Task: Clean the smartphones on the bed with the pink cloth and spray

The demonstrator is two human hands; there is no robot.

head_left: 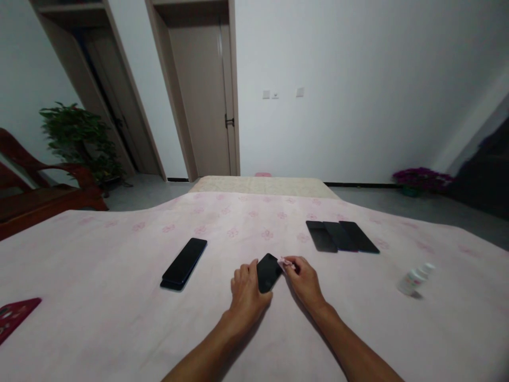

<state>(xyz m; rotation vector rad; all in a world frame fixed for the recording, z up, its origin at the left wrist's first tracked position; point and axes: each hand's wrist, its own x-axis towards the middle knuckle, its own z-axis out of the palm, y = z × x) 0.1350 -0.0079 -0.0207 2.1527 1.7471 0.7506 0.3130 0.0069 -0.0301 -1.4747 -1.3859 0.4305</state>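
Observation:
A black smartphone (269, 272) lies on the pink flowered tablecloth (254, 217), its dark screen facing up. My left hand (247, 289) grips its left side, fingers along the far edge and thumb at the near end. Between the fingers of my right hand (304, 278) is a small crumpled pinkish cloth (286, 262), pressed against the phone's upper right edge. Part of the phone is hidden by both hands. Left of them, two phones (185, 261) lie stacked, the upper one screen up. To the right, three dark phones (342, 236) lie side by side.
A small white bottle (415, 278) stands on the right of the table. At the far left edge is a red item (18, 315), cut off by the frame. Beyond the table are a wooden chair (47, 180), a potted plant (79, 138), a door (201, 95) and purple flowers (421, 178).

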